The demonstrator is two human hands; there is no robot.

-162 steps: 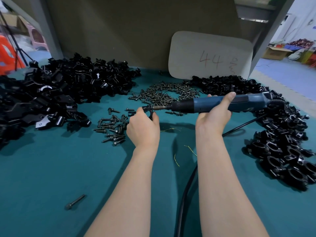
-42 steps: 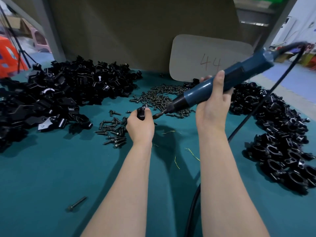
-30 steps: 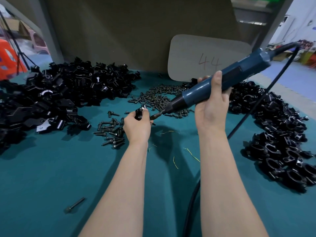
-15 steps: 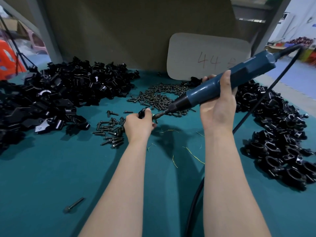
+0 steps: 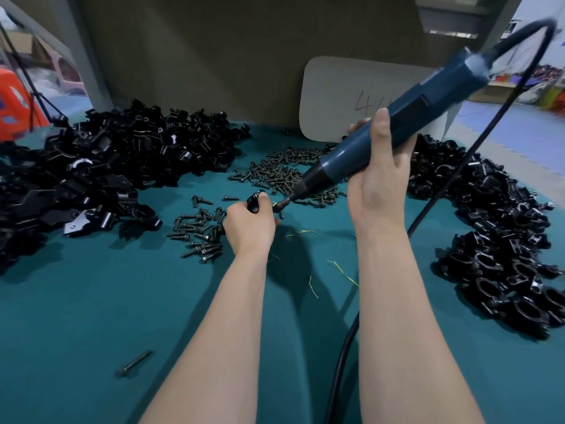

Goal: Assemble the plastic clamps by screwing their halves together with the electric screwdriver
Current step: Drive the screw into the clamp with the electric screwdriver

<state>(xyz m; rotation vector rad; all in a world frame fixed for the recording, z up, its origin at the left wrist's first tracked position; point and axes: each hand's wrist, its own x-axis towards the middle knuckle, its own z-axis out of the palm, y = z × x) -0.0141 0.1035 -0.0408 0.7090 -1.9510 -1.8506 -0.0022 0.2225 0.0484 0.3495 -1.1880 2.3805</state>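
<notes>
My left hand (image 5: 249, 223) grips a small black plastic clamp (image 5: 254, 202) just above the teal table (image 5: 91, 301). My right hand (image 5: 377, 182) holds the blue electric screwdriver (image 5: 394, 120), tilted steeply with its cord end up at the right. Its bit tip (image 5: 282, 205) touches the right side of the clamp, where a screw sits. Most of the clamp is hidden by my fingers.
A big heap of black clamp halves (image 5: 101, 169) covers the left. Finished black clamps (image 5: 504, 249) pile along the right. Screws lie in a far pile (image 5: 284, 175) and a nearer cluster (image 5: 198, 231). One long bolt (image 5: 133, 363) lies near left. A grey card (image 5: 351, 96) leans behind.
The screwdriver went from lying level to tilted steeply, tip down onto the clamp. In the last half second its rear end rose a little higher. My left hand has stayed about in place.
</notes>
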